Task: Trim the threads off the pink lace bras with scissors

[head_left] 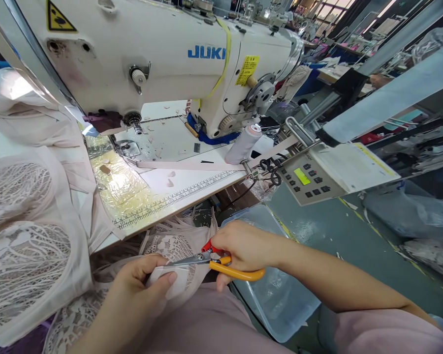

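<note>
Between finger and thumb, my left hand (143, 282) pinches the edge of a pale pink lace garment (192, 241) over my lap. My right hand (243, 250) is closed on the handles of scissors (199, 258), one handle orange and the other red. The blades point left and lie along the fabric edge close to my left fingertips. How far apart the blades are I cannot tell. More lace pieces (29, 255) of the same pale pink spread over the table on the left and hang down beneath my left forearm.
A white JUKI sewing machine (162, 64) stands on the table, with a ruler strip (184, 196) along the table's front edge. A thread cone (244, 143) stands near a control box (317, 172). Below on the right is a clear plastic bin (280, 295).
</note>
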### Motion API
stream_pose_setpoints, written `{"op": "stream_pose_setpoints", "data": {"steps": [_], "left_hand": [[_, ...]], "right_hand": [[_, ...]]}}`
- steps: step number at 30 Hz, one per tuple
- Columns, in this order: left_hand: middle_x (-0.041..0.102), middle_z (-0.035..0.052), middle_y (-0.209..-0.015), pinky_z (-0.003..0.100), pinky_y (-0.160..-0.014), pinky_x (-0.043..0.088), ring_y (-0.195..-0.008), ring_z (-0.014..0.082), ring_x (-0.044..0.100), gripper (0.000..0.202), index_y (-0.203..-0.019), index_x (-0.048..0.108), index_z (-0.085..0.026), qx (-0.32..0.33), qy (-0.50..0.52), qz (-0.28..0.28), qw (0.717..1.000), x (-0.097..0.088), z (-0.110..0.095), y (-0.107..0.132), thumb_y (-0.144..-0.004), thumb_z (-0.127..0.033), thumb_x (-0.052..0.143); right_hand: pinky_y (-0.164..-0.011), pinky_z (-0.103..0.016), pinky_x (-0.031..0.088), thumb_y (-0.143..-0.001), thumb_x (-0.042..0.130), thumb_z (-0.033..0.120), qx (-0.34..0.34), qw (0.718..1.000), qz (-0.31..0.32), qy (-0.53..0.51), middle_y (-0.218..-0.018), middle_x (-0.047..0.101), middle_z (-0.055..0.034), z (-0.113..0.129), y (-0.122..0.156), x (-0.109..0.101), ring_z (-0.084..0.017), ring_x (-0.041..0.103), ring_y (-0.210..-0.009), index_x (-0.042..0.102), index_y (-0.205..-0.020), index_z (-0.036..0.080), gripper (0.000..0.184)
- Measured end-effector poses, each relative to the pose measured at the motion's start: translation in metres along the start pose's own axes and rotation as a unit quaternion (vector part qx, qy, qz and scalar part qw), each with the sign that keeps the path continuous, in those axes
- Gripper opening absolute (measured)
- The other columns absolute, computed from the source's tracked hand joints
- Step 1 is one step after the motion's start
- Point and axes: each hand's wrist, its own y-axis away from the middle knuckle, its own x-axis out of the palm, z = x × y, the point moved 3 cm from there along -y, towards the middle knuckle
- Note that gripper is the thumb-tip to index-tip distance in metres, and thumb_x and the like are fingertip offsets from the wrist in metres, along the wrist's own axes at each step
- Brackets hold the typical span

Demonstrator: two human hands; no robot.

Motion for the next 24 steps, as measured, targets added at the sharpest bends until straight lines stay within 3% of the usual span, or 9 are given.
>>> {"op": "stream_pose_setpoints", "data": {"steps": [4,8,11,16,20,24], "left_hand": [[0.056,-0.0019,-0.055,0.022,-0.05,0.037,-0.053,0.0136,0.047,0.017,-0.061,0.068,-0.018,-0.022,0.026,-0.019,0.999,0.001,-0.002,0.001,-0.064,-0.034,0.07],[0.059,-0.0007,-0.057,0.022,-0.052,0.038,-0.054,0.0141,0.049,0.019,-0.06,0.068,-0.018,-0.02,0.008,0.007,1.0,0.0,-0.003,-0.001,-0.066,-0.036,0.069],[0.061,-0.0002,-0.057,0.022,-0.053,0.039,-0.056,0.0144,0.051,0.017,-0.06,0.069,-0.018,-0.008,-0.002,0.012,1.0,-0.002,-0.004,-0.002,-0.066,-0.034,0.069],[0.058,-0.0017,-0.054,0.02,-0.048,0.035,-0.05,0.0111,0.046,0.019,-0.062,0.067,-0.017,-0.037,0.025,0.029,0.999,-0.003,-0.002,-0.003,-0.067,-0.036,0.069],[0.057,-0.0021,-0.053,0.019,-0.046,0.033,-0.049,0.0097,0.044,0.021,-0.061,0.066,-0.017,-0.045,0.059,0.011,0.997,-0.001,-0.004,-0.003,-0.063,-0.036,0.073],[0.056,-0.0022,-0.051,0.019,-0.045,0.03,-0.047,0.0089,0.042,0.022,-0.058,0.065,-0.016,-0.037,0.089,-0.021,0.995,0.001,-0.004,0.0,-0.06,-0.035,0.075]], "right_hand": [[-0.048,-0.023,0.022,-0.077,0.064,0.035,-0.002,1.0,0.013,-0.007,-0.056,0.049,0.0011,-0.002,-0.001,0.001,-0.011,0.037,-0.05,0.045,-0.059,0.018,0.031],[-0.049,-0.022,0.025,-0.074,0.064,0.055,-0.017,0.998,0.034,-0.056,-0.063,0.05,0.0015,-0.006,-0.003,0.004,-0.01,0.037,-0.052,0.047,-0.065,0.018,0.042],[-0.049,-0.022,0.025,-0.07,0.061,0.067,-0.012,0.997,0.012,-0.082,-0.064,0.048,0.0019,-0.011,-0.004,0.005,-0.01,0.036,-0.053,0.043,-0.066,0.019,0.052],[-0.049,-0.022,0.025,-0.062,0.056,0.079,-0.005,0.981,-0.105,-0.166,-0.061,0.041,0.0034,-0.008,-0.007,0.004,-0.009,0.033,-0.052,0.033,-0.062,0.021,0.062],[-0.047,-0.022,0.025,-0.065,0.055,0.076,-0.042,0.924,-0.234,-0.301,-0.055,0.033,0.0057,0.01,-0.01,0.009,-0.009,0.028,-0.05,0.029,-0.057,0.021,0.061],[-0.046,-0.021,0.024,-0.069,0.061,0.065,-0.039,0.883,-0.29,-0.366,-0.054,0.03,0.0061,0.028,-0.018,0.019,-0.008,0.026,-0.051,0.027,-0.055,0.021,0.057]]}}
